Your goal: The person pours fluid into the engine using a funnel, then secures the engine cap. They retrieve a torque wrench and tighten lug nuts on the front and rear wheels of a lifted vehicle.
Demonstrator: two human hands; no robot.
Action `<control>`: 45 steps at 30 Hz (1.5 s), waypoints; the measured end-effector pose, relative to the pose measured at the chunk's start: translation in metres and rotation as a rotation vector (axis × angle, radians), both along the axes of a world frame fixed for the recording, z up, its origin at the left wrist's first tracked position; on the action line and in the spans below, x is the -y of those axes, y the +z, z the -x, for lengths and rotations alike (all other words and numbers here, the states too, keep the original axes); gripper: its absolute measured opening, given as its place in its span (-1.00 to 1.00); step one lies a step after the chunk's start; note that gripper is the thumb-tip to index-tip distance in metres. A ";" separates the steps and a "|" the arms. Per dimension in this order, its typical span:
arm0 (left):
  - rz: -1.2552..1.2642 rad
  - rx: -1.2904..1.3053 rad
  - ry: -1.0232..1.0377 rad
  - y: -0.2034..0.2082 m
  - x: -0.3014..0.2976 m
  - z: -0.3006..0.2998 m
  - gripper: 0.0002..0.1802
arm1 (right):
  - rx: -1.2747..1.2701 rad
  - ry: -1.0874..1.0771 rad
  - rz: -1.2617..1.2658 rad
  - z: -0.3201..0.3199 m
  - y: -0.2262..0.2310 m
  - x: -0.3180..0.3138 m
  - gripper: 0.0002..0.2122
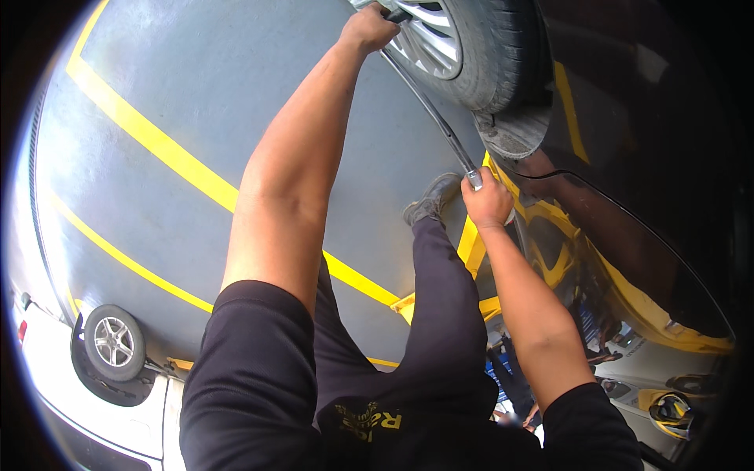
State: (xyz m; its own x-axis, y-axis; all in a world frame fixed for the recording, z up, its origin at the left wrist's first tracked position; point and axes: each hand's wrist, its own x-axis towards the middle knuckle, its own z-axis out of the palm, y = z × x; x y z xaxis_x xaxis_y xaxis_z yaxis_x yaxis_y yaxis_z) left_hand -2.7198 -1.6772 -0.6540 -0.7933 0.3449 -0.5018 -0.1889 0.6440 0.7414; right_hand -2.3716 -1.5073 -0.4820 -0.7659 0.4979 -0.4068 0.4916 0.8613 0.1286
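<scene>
A long metal torque wrench (428, 106) runs slantwise from a car wheel at the top toward the middle of the view. My right hand (488, 200) is closed around its handle end, beside the dark car body. Up at the wheel, my left hand (369, 30) is wrapped round the wrench's head end, next to a dark socket or extension (398, 15) that points at the wheel. The silver spoked rim (432, 47) and its black tyre (510, 59) stay on the car. Where the socket meets the wheel is hidden by my left hand and the picture's edge.
The dark glossy car body (628, 141) fills the right side. A yellow lift arm (471, 247) lies low beside my boot (436, 198). Yellow lines (157, 145) cross the grey floor. A white car (102, 408) with a raised-looking wheel (115, 343) stands at lower left.
</scene>
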 end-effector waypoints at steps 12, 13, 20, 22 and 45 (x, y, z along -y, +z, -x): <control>-0.030 0.120 -0.077 -0.005 0.035 -0.023 -0.48 | 0.379 -0.149 0.312 0.077 0.129 0.028 -0.73; -0.028 0.121 -0.076 -0.010 0.036 -0.029 -0.48 | 0.404 -0.149 0.301 0.085 0.130 0.030 -0.71; -0.105 -0.027 0.208 -0.041 0.000 -0.027 -0.48 | 0.325 -0.189 0.276 0.102 0.110 0.030 -0.72; -0.141 -0.004 0.276 -0.042 -0.008 -0.027 -0.48 | 0.310 -0.190 0.262 0.096 0.106 0.024 -0.71; 0.097 -0.014 -0.053 -0.036 -0.011 -0.020 -0.42 | 0.062 -0.013 0.169 -0.014 -0.114 -0.028 -0.72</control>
State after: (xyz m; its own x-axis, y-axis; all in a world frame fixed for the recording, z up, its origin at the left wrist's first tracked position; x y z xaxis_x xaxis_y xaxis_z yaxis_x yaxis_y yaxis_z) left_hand -2.6996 -1.6664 -0.6897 -0.7824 0.3373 -0.5236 -0.1425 0.7215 0.6776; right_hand -2.3576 -1.4788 -0.5955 -0.7307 0.4282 -0.5318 0.4986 0.8668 0.0129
